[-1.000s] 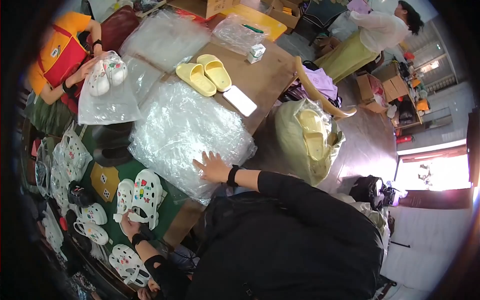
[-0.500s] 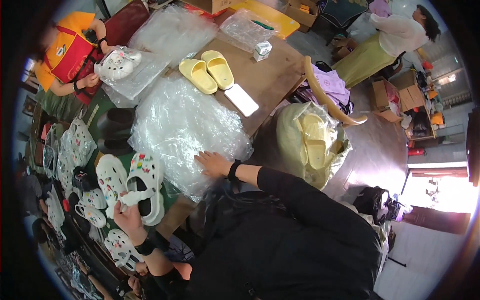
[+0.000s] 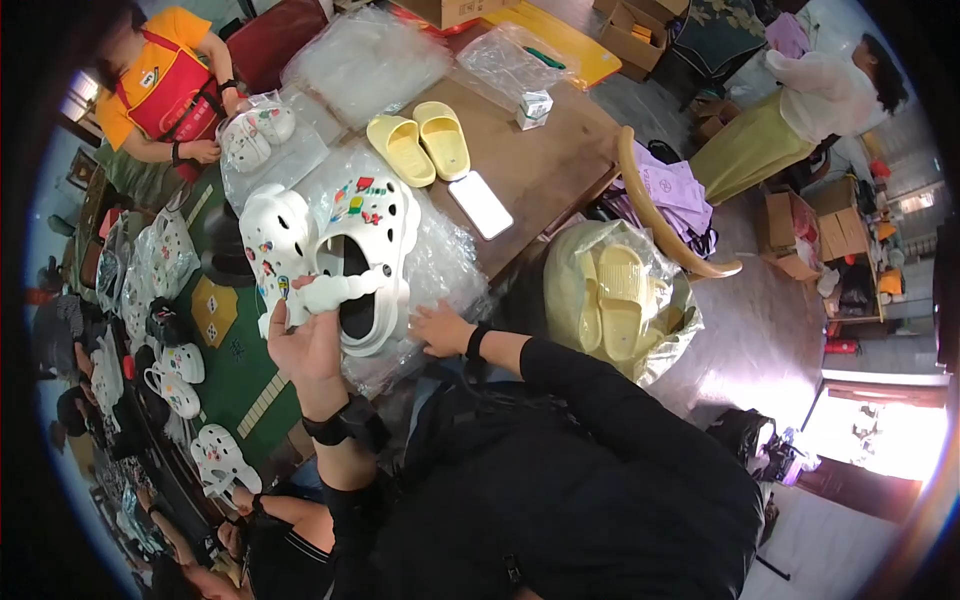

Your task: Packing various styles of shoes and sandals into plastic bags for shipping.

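My left hand (image 3: 312, 350) grips a pair of white clogs by a heel strap, its fingers closed round it. Colourful charms dot the uppers of these white clogs (image 3: 382, 215), which hang above a pile of clear plastic bags (image 3: 452, 262). On the near right edge of that pile rests my right hand (image 3: 440, 328), fingers spread, with nothing in it. Beyond the bags, a pair of yellow slides (image 3: 442, 140) lies on the brown tabletop, next to a white phone (image 3: 481, 205).
Across the table a person in a red apron (image 3: 172, 95) handles bagged white clogs (image 3: 255, 135). More yellow slides (image 3: 622, 290) fill a bag beside a curved wooden chair arm (image 3: 650, 200). Several clogs (image 3: 180, 375) line the green table's left side. A small white box (image 3: 534, 108) stands farther back.
My left hand has carried the white clogs rightward from the green tabletop to over the plastic bags. My right hand has stayed on the bags. The aproned person's clogs are lower.
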`<state>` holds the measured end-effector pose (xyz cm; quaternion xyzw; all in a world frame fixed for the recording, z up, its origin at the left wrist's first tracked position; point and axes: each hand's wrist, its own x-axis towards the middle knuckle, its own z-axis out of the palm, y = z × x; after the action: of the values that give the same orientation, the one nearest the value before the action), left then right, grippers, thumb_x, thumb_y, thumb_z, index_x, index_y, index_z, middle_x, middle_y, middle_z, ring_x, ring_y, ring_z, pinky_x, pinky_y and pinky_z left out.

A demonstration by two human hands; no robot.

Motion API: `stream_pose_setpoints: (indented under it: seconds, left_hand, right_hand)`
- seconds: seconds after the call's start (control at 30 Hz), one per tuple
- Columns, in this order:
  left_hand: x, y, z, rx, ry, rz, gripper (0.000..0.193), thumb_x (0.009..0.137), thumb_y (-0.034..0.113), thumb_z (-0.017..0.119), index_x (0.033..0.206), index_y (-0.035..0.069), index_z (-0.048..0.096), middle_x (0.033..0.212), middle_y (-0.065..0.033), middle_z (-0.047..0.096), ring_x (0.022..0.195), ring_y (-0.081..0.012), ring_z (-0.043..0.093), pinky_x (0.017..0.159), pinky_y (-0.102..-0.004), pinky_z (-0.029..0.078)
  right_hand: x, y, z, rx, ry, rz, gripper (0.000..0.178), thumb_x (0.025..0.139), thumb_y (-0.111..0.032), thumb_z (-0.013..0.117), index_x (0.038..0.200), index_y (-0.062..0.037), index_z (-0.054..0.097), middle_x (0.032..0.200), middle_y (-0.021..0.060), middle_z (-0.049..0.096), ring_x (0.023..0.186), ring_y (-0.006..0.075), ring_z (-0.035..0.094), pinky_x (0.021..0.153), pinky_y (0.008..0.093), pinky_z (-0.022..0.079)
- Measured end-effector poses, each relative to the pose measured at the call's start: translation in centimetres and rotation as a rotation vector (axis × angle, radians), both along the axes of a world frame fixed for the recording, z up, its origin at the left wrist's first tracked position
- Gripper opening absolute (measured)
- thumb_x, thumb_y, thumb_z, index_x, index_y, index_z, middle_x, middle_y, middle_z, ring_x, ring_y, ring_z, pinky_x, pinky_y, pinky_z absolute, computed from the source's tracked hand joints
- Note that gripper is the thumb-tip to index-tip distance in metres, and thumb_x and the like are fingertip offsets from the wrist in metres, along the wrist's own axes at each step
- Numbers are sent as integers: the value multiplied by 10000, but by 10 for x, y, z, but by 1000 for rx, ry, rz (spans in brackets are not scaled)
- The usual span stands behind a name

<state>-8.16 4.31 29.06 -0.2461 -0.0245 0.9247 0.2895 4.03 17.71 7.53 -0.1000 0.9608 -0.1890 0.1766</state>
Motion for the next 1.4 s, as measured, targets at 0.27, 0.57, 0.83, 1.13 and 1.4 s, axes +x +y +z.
stream_pose_setpoints:
  seconds: [0.27,0.57,0.83,1.13,1.4]
  left_hand:
    - [-10,45,-94,-468,262,32,289,801,131,451,1027,-50,450,957,-148,533,939,-279,513,961,-428,369]
    - [-23,35,-185,-351,121,-79,601,929,433,337,1241,-80,349,1180,-214,497,1137,-326,464,1012,-467,338]
    - [-5,-4,-146,-798,424,-802,472,926,360,423,1187,-33,419,1106,-189,541,978,-335,561,855,-438,466]
    - [43,-78,-212,-1622,1700,-1283,270,798,171,546,1046,69,584,1155,-196,535,966,-316,570,803,-396,471]
    - [66,-76,-215,-1954,2231,-1016,343,753,148,534,1081,50,563,1240,-245,430,1003,-362,513,810,-422,451]
  right_hand:
    - [31,1,-20,-136,226,-54,582,755,-259,620,1290,-162,414,1388,115,337,1296,317,294,1030,560,218]
    - [30,14,-9,-138,241,-162,333,765,-208,587,1071,-80,549,1111,149,517,1097,321,468,939,465,349]
    - [1,1,40,-661,529,-323,262,759,-150,598,991,-42,543,1012,167,511,940,341,501,811,437,424]
    - [-60,-23,27,-428,306,-351,559,795,-342,595,1320,-232,433,1236,246,450,1175,418,374,988,472,298]
    - [-108,-41,23,-190,416,-554,376,830,-306,525,1142,-101,566,873,168,637,807,324,608,739,428,466]
